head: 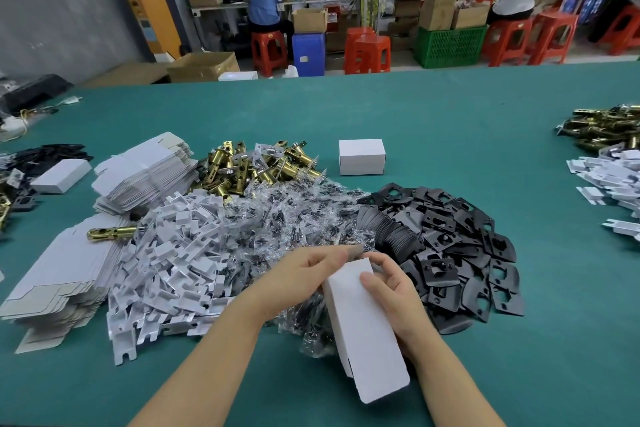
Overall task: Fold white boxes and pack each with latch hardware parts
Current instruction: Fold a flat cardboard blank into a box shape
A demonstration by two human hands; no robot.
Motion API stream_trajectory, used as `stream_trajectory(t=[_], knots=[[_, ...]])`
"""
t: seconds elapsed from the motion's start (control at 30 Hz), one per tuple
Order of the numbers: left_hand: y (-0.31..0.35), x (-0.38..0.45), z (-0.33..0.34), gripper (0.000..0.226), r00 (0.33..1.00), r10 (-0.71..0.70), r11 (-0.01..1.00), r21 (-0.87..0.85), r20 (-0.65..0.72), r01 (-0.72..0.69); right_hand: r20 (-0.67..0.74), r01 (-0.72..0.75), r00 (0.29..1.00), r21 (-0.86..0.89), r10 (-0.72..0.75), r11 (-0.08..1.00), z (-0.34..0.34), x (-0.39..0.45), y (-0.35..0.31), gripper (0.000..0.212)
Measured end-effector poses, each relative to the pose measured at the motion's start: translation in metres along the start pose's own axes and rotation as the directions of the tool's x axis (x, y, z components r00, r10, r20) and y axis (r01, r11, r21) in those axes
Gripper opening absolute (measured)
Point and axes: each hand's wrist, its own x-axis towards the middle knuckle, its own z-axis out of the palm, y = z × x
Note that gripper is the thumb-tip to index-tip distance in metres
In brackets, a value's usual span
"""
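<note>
Head view: both hands (pixel 346 282) curled, gripping white box (pixel 363 326)

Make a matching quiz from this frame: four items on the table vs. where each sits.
Items:
1. closed white box
2. black plates
3. flat box blanks
4. box being folded

Places:
A. stacked at the left
B. in both hands
C. alone, beyond the piles
D. heaped right of the bagged screws

Pairs: 1-C, 2-D, 3-A, 4-B
</note>
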Motion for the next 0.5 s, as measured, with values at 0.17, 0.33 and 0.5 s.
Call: stream_trajectory(t=[0.17,0.33,0.5], knots=[[-0.004,0.001,0.002,0.037,1.0,0.018,0.998,0.057,-0.008,-0.017,-0.004,-0.009,1.0,0.056,0.009,0.998,0.003,-0.001,0.002,0.046],[-0.009,0.002,0.003,0.035,0.999,0.014,0.998,-0.06,-0.036,-0.016,-0.008,-0.002,1.0,0.042,0.002,0.999,0.003,-0.002,0.001,0.049],[-0.012,0.003,0.002,0.036,0.998,0.053,0.998,0.036,-0.035,-0.051,-0.018,0.035,0.999,0.014,-0.035,0.999,0.002,0.0,0.001,0.034]])
